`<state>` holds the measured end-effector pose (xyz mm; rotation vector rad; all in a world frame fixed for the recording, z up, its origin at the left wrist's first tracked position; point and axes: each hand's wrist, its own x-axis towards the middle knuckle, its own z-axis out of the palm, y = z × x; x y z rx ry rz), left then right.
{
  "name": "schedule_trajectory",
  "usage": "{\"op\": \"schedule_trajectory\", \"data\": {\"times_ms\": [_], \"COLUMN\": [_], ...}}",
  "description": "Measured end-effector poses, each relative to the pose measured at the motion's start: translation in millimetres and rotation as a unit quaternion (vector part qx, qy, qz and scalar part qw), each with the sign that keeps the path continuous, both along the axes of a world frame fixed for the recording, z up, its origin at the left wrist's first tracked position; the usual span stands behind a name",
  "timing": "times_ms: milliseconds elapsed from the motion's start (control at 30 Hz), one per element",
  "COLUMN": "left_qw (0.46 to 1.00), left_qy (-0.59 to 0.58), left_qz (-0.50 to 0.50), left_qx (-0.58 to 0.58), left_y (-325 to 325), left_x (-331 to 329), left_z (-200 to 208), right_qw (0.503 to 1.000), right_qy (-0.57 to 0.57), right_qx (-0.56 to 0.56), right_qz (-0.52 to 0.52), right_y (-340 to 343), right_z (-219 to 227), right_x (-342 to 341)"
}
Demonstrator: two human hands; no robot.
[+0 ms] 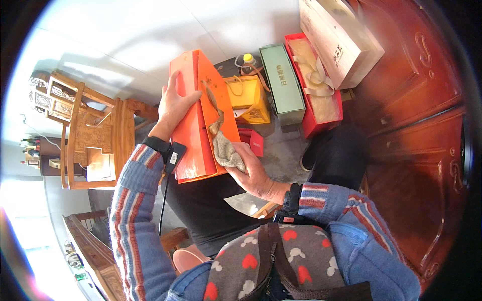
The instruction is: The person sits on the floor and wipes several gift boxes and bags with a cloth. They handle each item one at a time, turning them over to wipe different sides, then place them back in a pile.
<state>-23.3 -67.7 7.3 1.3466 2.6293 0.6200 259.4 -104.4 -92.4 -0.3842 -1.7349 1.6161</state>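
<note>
Head view: left hand (173, 103) grips one orange rectangular box (191, 138) near the left leg (203, 205); right hand (255, 173) clutches one grey knitted cloth (228, 154) against it. Toward the grey floor's (281, 163) far edge: one yellow paper bag (258, 104), one pale-green oblong box (282, 83).

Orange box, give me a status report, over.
Left hand on orange box. Right hand holding grey cloth against its side. Brown ribbon by the cloth.
</note>
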Motion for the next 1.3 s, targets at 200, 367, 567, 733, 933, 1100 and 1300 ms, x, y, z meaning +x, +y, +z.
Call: {"op": "schedule_trajectory", "data": {"times_ms": [200,367,567,733,933,1100,1300], "left_qw": [1.000,1.000,0.999,0.999,0.997,0.993,0.993], "left_qy": [-0.003,0.014,0.006,0.001,-0.016,0.011,0.024], "left_qz": [0.000,0.010,0.025,0.028,0.032,0.036,0.035], "left_qx": [-0.007,-0.014,-0.023,-0.039,-0.065,-0.109,-0.113], "left_y": [2.0,6.0,6.6,11.4,23.3,35.9,40.0], "left_x": [12.5,36.9,47.3,48.9,60.6,68.9,72.1], "left_z": [3.5,11.0,19.9,24.4,24.6,23.2,24.8], "right_qw": [0.990,0.956,0.955,0.966,0.976,0.989,0.992], "right_qy": [-0.101,-0.243,-0.254,-0.234,-0.202,-0.130,-0.105], "right_qx": [-0.099,-0.156,-0.148,-0.101,-0.062,-0.008,0.011], "right_qz": [-0.012,-0.042,-0.030,-0.041,-0.054,-0.065,-0.069], "right_y": [5.8,12.1,7.9,12.2,25.2,30.1,33.0], "right_z": [-20.5,-63.7,-72.6,-49.9,-27.4,-16.0,-9.7], "right_x": [-8.7,-23.4,-22.2,-19.9,-8.5,0.9,3.0]}}
